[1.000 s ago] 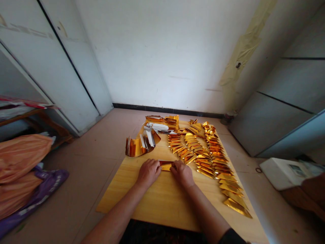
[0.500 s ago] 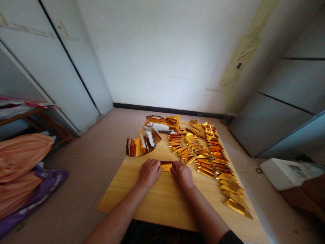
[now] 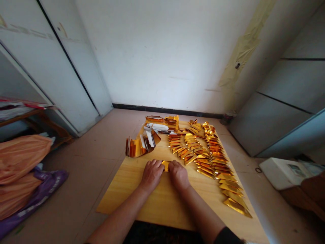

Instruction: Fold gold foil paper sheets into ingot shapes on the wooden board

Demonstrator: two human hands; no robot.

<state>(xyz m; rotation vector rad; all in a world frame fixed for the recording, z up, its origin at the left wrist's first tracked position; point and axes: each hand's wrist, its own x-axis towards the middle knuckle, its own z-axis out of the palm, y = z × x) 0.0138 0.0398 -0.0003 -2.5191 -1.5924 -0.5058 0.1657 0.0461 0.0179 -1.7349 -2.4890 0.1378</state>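
My left hand (image 3: 152, 175) and my right hand (image 3: 179, 176) rest on the wooden board, close together. Between their fingertips they hold a small piece of folded gold foil (image 3: 165, 165), mostly hidden by my fingers. Beyond my right hand, rows of folded gold foil triangles (image 3: 218, 162) run across the board towards the far end and down its right side. A curled bundle of gold foil sheets (image 3: 134, 148) lies beyond my left hand, with white paper strips (image 3: 153, 127) behind it.
The pale wooden board (image 3: 119, 193) lies on a tiled floor (image 3: 83, 159). Orange sacks (image 3: 20, 159) and a purple bag (image 3: 43, 189) are at the left, below a wooden shelf (image 3: 25, 117). A white appliance (image 3: 284, 173) is at the right.
The gold foil piece has narrowed, and its dark strip no longer shows. My hands have drawn closer together over it, and my left hand has moved slightly right.
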